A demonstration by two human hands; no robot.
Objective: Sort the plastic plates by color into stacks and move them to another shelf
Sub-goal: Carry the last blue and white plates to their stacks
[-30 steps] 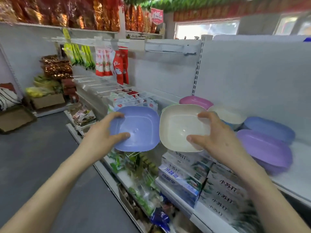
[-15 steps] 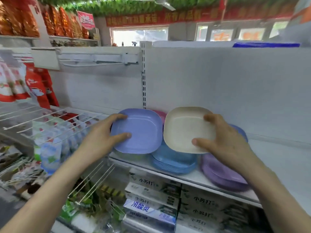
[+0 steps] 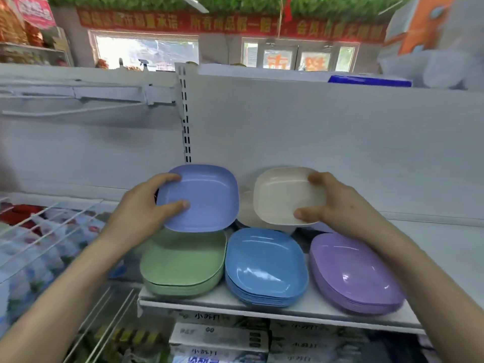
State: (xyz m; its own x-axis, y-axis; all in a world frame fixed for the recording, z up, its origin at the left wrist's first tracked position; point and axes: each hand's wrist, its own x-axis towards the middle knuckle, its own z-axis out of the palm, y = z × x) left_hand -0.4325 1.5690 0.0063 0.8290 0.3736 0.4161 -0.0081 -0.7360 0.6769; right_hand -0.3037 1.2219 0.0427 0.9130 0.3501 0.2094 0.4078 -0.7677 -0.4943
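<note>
Though the yellow characters on the red banner (image 3: 222, 22) far above the blue stack (image 3: 264, 265) are too blurred to read, the pale cartons (image 3: 217, 334) directly below that stack plainly carry 小苏打 in dark print. The blue stack itself is glossy plastic, its plates square with rounded corners and shallow wells, and it sits near the front edge of the white shelf (image 3: 262, 310). Just left of it lies a duller green stack (image 3: 183, 263) and just right of it a shiny purple stack (image 3: 351, 273), both of the same shape.

Above and left of the blue stack, the left hand (image 3: 141, 213) grips 1 periwinkle plate (image 3: 207, 197), thumb on its smooth inner face and fingers curled over the rim. Above and right of the blue stack, the right hand (image 3: 337, 205) pinches 1 cream plate (image 3: 282, 197) by its right edge, matte and tilted toward the camera. Both plates are held in the air, clear of the stacks. Behind the blue stack, more cream plastic (image 3: 246, 213) shows partly hidden.
</note>
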